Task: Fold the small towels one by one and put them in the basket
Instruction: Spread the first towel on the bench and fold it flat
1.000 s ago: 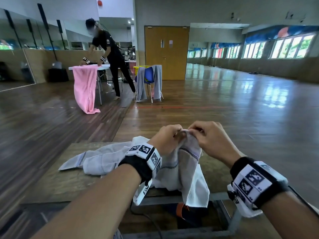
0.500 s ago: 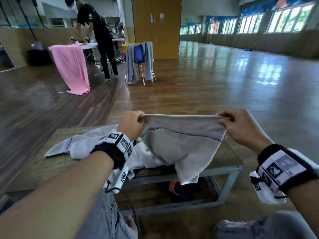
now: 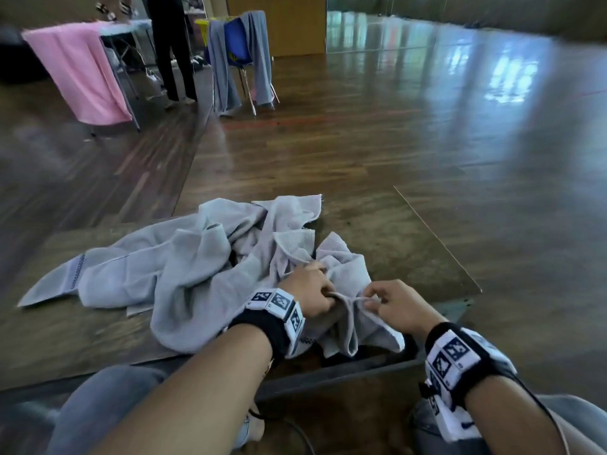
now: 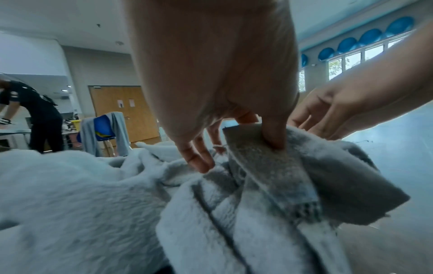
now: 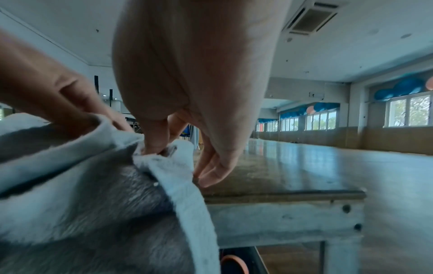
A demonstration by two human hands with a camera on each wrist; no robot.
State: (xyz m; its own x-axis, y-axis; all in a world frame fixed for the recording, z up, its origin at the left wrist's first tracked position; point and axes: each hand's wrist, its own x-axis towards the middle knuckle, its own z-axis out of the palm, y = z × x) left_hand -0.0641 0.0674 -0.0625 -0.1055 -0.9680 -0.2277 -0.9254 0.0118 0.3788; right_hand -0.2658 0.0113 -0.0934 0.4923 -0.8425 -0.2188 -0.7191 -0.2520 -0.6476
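A small grey towel point(image 3: 353, 326) hangs crumpled over the table's front edge. My left hand point(image 3: 323, 295) pinches its top hem, thumb point(image 4: 274, 137) on the cloth point(image 4: 269, 176). Close beside it, my right hand point(image 3: 372, 298) pinches the same hem between thumb and forefinger point(image 5: 153, 146), and the towel point(image 5: 98, 194) droops below. The two hands are a few centimetres apart. Behind them a heap of several more grey towels point(image 3: 184, 267) lies spread over the left half of the table. No basket shows plainly.
The wooden table point(image 3: 394, 244) has bare board right of the heap; its metal frame point(image 5: 281, 218) runs below. An orange-rimmed object point(image 5: 232, 265) sits under the table. Far left, a person stands at a table draped in pink cloth point(image 3: 82, 70), beside a blue chair point(image 3: 236, 41).
Half a second ago the towel was stretched wide in the air between my hands. Both hands have dropped to the table's front edge and come together, and the towel hangs slack.
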